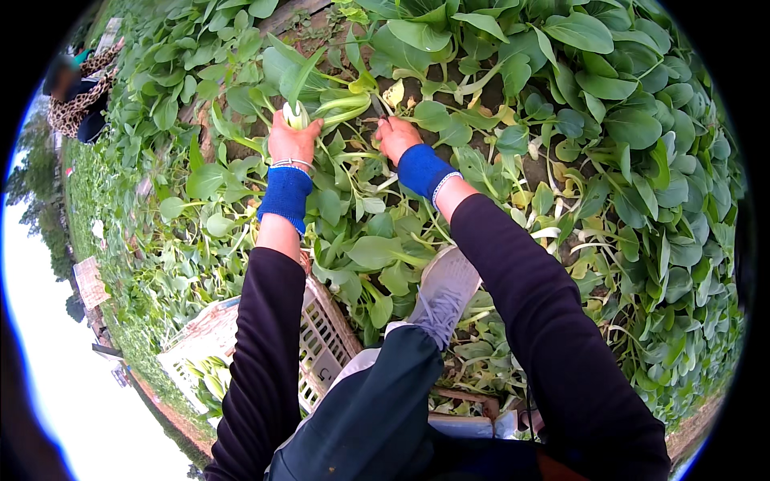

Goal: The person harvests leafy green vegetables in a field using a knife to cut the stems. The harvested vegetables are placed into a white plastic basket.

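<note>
My left hand is closed around a bok choy, whose pale cut base faces up toward me. Just right of that hand, a second bok choy lies sideways, its stalk end pointing at my right hand. The fingers of my right hand are curled low among the plants. A narrow grey blade, apparently a knife, sticks out past them; its handle is hidden in my grip. Loose leaves and yellowed leaves surround both hands.
A plastic crate holding bok choy stands at my lower left. My shoe is planted among cut leaves. Dense rows of bok choy grow on the right. A person crouches at far left; another crate is below.
</note>
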Motion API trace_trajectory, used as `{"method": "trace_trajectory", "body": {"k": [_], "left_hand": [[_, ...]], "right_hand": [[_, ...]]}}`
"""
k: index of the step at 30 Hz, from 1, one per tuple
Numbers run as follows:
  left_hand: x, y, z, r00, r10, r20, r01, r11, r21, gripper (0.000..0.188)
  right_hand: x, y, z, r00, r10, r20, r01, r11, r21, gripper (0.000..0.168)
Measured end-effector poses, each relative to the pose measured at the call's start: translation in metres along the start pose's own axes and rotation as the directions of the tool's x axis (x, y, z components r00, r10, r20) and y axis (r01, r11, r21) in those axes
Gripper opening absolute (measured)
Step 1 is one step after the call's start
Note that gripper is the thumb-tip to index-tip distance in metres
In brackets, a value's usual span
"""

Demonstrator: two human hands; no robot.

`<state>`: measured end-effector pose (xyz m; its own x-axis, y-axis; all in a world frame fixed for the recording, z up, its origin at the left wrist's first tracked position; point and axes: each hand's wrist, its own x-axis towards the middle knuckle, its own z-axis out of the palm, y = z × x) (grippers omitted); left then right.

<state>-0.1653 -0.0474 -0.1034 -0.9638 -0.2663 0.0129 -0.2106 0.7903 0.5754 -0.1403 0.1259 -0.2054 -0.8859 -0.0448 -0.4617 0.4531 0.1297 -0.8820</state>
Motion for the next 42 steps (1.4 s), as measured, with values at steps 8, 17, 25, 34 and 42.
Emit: {"method": "trace_trajectory", "body": {"k": [8, 17, 25, 34, 42], "left_hand": [[-0.024, -0.014, 0.014, 0.952, -0.166, 0.258, 0.301, 0.666, -0.683, 0.025], [-0.072, 0.024, -0.066, 0.903, -0.133, 0.409, 0.428, 0.368, -0.825, 0.027], [-0.100, 0.093, -0.074, 0.874, 0.022, 0.486, 0.449, 0.346, -0.824, 0.034], [-0.099, 0.162, -0.104, 0.892, 0.152, 0.427, 0.140, 0.802, -0.580, 0.031], [-0.103, 0.141, -0.043, 0.667, 0.206, 0.716, 0.438, 0.669, -0.601, 0.052]], "right_hand": [[0.025, -0.008, -0.032, 0.963, -0.012, 0.270, 0.107, 0.935, -0.337, 0.040], [-0.100, -0.064, -0.062, 0.914, -0.338, -0.223, 0.387, 0.892, 0.233, 0.037], [-0.108, -0.105, -0.107, 0.892, -0.451, 0.041, 0.352, 0.747, 0.565, 0.051], [-0.141, -0.097, -0.155, 0.944, -0.314, -0.104, 0.331, 0.885, 0.329, 0.041], [-0.149, -0.098, -0.144, 0.924, -0.383, 0.016, 0.383, 0.922, -0.057, 0.041]]}}
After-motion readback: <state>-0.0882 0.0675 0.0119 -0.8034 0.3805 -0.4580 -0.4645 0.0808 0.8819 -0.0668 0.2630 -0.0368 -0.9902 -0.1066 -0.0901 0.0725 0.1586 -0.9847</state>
